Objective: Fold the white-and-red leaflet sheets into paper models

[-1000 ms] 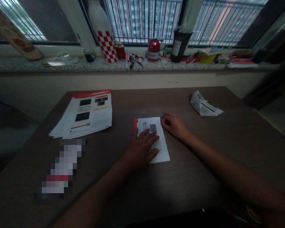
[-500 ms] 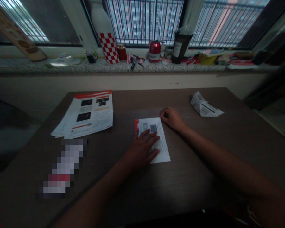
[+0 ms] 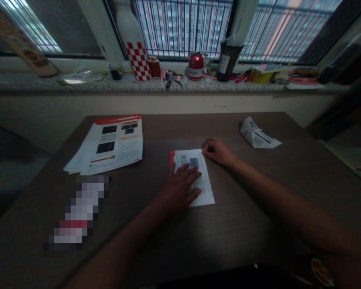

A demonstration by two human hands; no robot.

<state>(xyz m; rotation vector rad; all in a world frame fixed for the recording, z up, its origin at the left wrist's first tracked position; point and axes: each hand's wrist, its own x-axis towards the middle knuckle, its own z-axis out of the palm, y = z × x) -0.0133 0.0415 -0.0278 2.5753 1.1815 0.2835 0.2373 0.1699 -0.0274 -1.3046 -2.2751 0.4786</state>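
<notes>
Paper (image 3: 206,185) partly beneath left hand (image 3: 180,185)

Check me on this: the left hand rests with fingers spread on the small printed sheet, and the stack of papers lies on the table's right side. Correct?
Not quite: the stack of papers lies on the table's left side, as the head view shows. The left hand does rest on the small printed sheet, fingers spread.

A red-cornered printed sheet (image 3: 205,182) lies flat on the table (image 3: 174,128).
</notes>
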